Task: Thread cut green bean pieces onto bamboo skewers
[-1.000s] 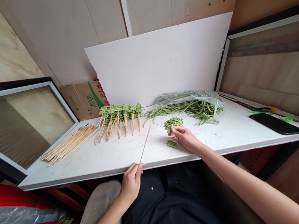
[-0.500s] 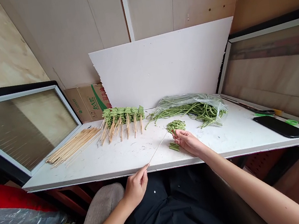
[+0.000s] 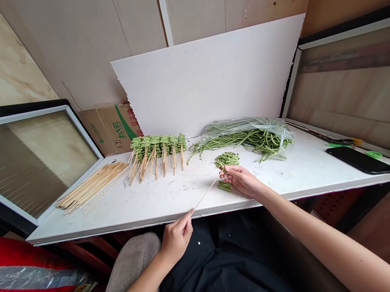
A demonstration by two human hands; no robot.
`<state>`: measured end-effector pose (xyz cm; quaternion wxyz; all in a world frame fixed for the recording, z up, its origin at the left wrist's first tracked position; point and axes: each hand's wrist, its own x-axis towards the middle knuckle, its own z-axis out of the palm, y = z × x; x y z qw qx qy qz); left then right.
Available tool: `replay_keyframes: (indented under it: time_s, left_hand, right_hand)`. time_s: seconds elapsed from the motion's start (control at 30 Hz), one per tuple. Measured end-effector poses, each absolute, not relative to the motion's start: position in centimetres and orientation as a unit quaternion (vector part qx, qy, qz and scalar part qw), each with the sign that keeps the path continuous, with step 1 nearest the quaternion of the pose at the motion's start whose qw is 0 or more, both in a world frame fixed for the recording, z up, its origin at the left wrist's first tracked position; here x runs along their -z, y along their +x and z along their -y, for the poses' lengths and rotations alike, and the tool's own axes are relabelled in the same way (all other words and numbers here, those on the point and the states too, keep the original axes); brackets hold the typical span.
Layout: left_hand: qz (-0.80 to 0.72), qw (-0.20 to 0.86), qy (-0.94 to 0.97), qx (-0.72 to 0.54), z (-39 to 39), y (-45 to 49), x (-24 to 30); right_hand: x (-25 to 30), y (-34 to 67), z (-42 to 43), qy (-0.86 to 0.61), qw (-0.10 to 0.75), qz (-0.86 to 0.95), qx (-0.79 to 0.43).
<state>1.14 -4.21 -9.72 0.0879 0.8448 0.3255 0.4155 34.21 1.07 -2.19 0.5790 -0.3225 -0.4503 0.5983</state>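
My left hand (image 3: 178, 236) pinches the lower end of a thin bamboo skewer (image 3: 206, 193) at the table's front edge. The skewer slants up and right to my right hand (image 3: 242, 180), whose fingertips close on a short green bean piece (image 3: 222, 167) at the skewer's tip. Whether the tip has pierced the piece is too small to tell. Beside the right hand lies a small row of cut bean pieces (image 3: 224, 186). Just behind it is a heap of cut beans (image 3: 227, 159).
Filled bean skewers (image 3: 160, 146) are stacked at the back, sticks toward me. Loose bamboo skewers (image 3: 92, 186) lie at left. A plastic bag of long beans (image 3: 253, 138) rests back right. A black phone (image 3: 360, 159) and scissors (image 3: 338, 140) are at the right; a cardboard box (image 3: 109, 130) stands behind.
My right hand has brought the bean piece slightly left and onto the skewer's tip. The left hand keeps its hold on the skewer. The whole view has shifted slightly.
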Motion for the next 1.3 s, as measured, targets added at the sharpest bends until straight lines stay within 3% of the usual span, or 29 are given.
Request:
replay_keyframes:
  time_s: [0.8, 1.1, 1.3]
  left_hand:
    - [-0.333, 0.063, 0.845, -0.415, 4.1, 1.3, 9.4]
    - [-0.307, 0.006, 0.863, -0.402, 0.7, 1.5, 5.4]
    - [-0.334, 0.029, 0.867, -0.368, -3.6, 3.2, 3.1]
  right_hand:
    - [2.6, 34.5, -1.2, -0.339, 0.588, 0.451, -0.580]
    - [1.7, 35.5, -1.8, -0.369, 0.633, 0.436, -0.523]
    - [0.1, 37.1, -2.0, -0.402, 0.670, 0.406, -0.473]
